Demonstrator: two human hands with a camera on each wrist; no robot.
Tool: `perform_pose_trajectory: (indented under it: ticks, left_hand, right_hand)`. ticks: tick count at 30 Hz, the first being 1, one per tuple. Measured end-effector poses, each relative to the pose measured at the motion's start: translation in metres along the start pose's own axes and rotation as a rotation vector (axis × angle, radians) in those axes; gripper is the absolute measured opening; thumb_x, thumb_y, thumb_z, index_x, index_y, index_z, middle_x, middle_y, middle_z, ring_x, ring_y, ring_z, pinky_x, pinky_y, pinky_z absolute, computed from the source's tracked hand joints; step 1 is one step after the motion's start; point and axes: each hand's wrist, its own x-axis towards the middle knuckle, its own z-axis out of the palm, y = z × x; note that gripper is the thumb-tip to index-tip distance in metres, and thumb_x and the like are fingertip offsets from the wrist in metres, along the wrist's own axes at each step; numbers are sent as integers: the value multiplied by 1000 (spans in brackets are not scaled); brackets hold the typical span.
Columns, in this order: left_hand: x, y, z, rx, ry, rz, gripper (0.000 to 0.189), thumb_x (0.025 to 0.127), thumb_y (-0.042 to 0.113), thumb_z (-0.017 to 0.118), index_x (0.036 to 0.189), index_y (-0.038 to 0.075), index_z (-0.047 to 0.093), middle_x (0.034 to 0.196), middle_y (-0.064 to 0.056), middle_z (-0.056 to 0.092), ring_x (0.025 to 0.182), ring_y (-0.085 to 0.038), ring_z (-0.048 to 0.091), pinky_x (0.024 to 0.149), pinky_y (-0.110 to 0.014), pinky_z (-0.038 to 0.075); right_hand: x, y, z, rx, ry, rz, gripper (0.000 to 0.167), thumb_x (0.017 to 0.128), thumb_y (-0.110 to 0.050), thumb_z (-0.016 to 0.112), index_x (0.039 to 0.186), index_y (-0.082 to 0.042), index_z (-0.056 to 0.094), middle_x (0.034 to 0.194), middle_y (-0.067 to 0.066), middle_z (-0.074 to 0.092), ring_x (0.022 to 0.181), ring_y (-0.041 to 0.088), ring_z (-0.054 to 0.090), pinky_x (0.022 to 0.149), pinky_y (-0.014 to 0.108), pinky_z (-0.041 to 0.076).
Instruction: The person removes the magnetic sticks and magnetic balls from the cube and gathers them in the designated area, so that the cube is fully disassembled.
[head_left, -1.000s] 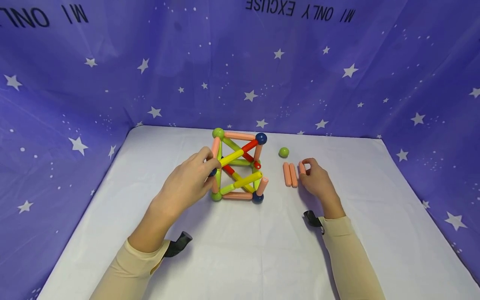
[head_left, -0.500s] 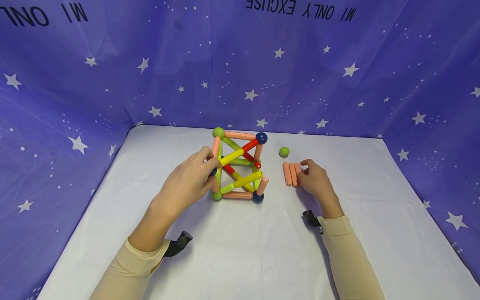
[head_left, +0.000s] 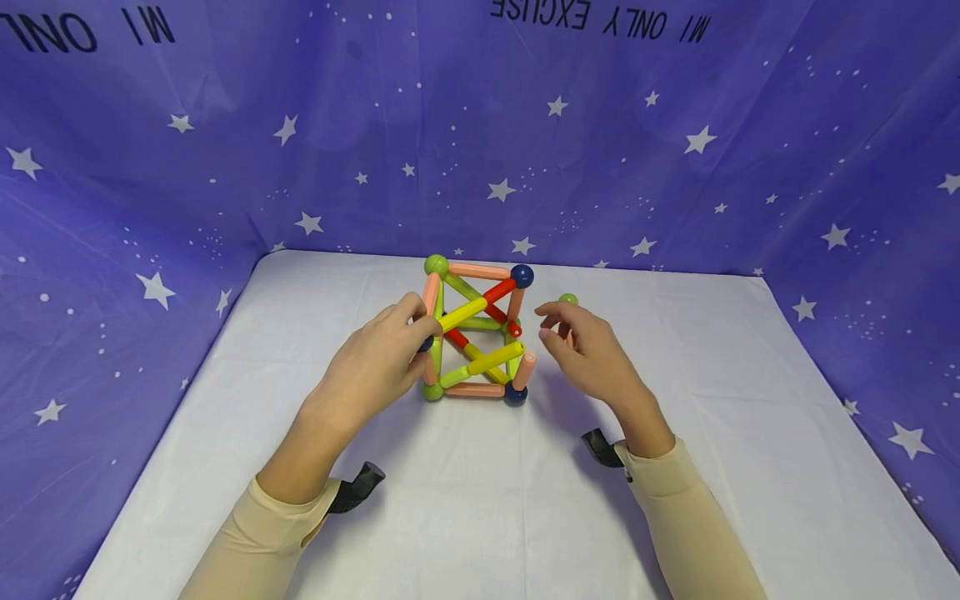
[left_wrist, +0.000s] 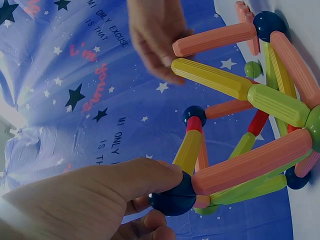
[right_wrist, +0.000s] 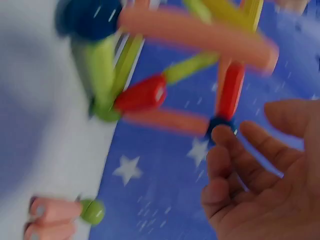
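Head view: the left hand pinches a navy ball at nine o'clock on the stick frame; the right hand, fingers relaxed and parted, hovers at three.

My sleeved arms reach forward from the lower edge of the head view and converge. My left forearm slants up toward the right; beyond its bare wrist, my left hand shows its back, the thumb nearly straight and opposed to bent fingers in a pinch. My right forearm slants up toward the left; my right hand is raised, apart from the other, its fingers loosely bent and the thumb separate.
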Motion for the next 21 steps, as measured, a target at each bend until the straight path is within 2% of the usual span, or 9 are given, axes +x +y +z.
perform_pose_trajectory:
  ticks: [4,7,13,18,21]
  left_hand:
    - [-1,0,2,-4,8,14,20,82,2,76,100,8,69,100,-1,50,79,-16,52,63,-29,48]
    - [-1,0,3,-9,9,17,20,82,1,75,100,9,69,99,-1,49,79,-16,52,62,-29,48]
    - [0,2,2,-10,5,8,21,81,0,76,98,10,68,98,0,49,78,-16,52,61,-28,47]
    - [0,1,0,0,6,7,21,80,0,76,98,9,69,97,0,48,79,-16,52,62,-28,47]
    - [0,0,-1,4,10,7,20,80,0,76,97,9,68,97,0,48,79,-16,52,61,-29,47]
  right_hand:
    - [-1,-24,11,-12,-93,-117,34,95,-23,62,128,-17,59,110,-4,64,95,16,55,74,33,48]
    - [-1,-36,20,-86,-133,-171,35,91,-17,68,125,-15,60,110,-3,63,95,14,54,75,29,50]
    - [-1,-54,27,-284,-111,-282,34,82,-5,77,113,-13,67,104,-1,64,93,16,51,79,29,48]
    - [-7,-68,26,-352,-113,-385,26,78,0,78,100,-12,71,95,-2,62,89,17,51,79,29,47]
    - [-14,-75,28,-397,-137,-395,24,76,-2,79,96,-12,70,90,-2,59,85,15,52,76,27,48]
